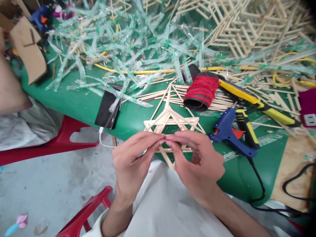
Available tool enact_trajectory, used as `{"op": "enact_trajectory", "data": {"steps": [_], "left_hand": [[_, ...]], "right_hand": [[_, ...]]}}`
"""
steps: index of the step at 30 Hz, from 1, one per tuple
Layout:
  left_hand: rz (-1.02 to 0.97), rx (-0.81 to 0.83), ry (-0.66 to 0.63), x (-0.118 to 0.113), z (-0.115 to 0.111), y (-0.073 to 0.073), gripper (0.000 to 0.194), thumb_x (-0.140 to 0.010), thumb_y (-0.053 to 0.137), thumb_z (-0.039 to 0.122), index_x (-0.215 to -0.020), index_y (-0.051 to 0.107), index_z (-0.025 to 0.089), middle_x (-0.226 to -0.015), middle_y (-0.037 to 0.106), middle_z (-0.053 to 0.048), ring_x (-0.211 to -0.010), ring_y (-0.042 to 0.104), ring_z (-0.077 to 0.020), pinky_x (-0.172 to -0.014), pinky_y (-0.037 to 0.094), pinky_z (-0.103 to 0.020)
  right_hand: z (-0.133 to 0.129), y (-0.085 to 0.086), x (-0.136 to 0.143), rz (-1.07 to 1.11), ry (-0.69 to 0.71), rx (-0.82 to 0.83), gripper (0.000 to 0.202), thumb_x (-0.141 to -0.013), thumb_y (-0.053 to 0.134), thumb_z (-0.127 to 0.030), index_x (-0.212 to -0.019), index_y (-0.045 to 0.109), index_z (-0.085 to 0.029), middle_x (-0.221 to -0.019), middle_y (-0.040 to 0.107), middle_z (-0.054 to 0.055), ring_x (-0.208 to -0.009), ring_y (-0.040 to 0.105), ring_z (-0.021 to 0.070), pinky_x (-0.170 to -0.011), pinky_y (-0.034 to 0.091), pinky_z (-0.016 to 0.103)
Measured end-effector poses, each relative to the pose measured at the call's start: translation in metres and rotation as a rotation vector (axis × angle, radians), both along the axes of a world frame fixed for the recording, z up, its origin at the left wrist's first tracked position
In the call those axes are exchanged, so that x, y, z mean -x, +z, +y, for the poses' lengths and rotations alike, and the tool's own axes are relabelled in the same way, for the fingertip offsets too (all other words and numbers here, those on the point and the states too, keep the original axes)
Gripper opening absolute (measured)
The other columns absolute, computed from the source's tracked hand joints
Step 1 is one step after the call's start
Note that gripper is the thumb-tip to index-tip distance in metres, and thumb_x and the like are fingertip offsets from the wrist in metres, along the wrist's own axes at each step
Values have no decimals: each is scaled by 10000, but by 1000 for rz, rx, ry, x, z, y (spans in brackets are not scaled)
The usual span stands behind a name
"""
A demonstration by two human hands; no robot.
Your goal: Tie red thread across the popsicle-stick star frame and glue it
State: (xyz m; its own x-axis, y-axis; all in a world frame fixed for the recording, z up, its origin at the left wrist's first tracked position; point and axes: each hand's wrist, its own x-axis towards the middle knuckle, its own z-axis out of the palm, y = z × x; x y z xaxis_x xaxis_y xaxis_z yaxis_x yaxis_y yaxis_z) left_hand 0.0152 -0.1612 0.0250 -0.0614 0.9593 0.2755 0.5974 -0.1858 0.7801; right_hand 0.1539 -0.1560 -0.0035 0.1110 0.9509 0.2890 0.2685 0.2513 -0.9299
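My left hand [137,156] and my right hand [198,159] meet at the fingertips, thumb against forefinger on each. Between them shows a small bit of red thread [165,138], mostly hidden by the fingers. Right under the hands lies a star-shaped frame of thin wooden sticks [172,122], with sticks rising to a raised joint at its middle. One point of the star reaches over the table's near edge toward my lap. Beyond it, a black spool wound with red thread [203,89] rests on its side.
A blue glue gun [227,131], pliers [247,128] and a yellow-handled tool [239,92] lie to the right. A phone [106,113] with a white cable is at left. Tape strips [148,49] and stick lattices [247,26] cover the back. Another person's arm [11,85] is at far left.
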Motion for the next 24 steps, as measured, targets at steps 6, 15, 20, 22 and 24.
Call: {"op": "enact_trajectory", "data": {"steps": [6,15,20,22,24], "left_hand": [[-73,39,-25,0,1,1,310,-829,751,22,-995,783,282,-929,780,29,-813,729,-109,-714,624,-226],[43,35,-58,-1,3,9,187,-850,748,62,-950,769,219,-943,753,-5,-823,715,-111,-710,599,-210],[121,-1,-30,-4,3,10,172,-860,739,72,-947,758,220,-923,702,-5,-811,666,-98,-676,563,-204],[136,-20,-17,-4,3,8,176,-858,746,86,-963,762,226,-914,675,-8,-803,644,-97,-658,546,-206],[140,-31,-13,-2,3,6,188,-851,755,87,-976,767,228,-891,653,-7,-780,627,-92,-627,526,-200]], "right_hand": [[1,1,0,-30,3,3,351,-859,682,-9,-1094,652,-268,-933,770,-40,-833,769,117,-775,647,238],[2,1,-3,-126,-32,-19,236,-871,691,-68,-1000,688,-265,-891,772,-22,-785,770,134,-704,655,237],[7,1,-7,-81,53,-6,309,-885,644,-35,-1093,667,-263,-925,768,-28,-813,760,124,-773,656,250],[9,1,-10,-106,110,14,332,-896,626,-37,-1156,666,-239,-967,755,-2,-839,744,124,-785,647,253],[10,2,-13,-130,149,-3,322,-900,626,-55,-1178,685,-207,-987,730,36,-838,720,131,-746,635,256]]}}
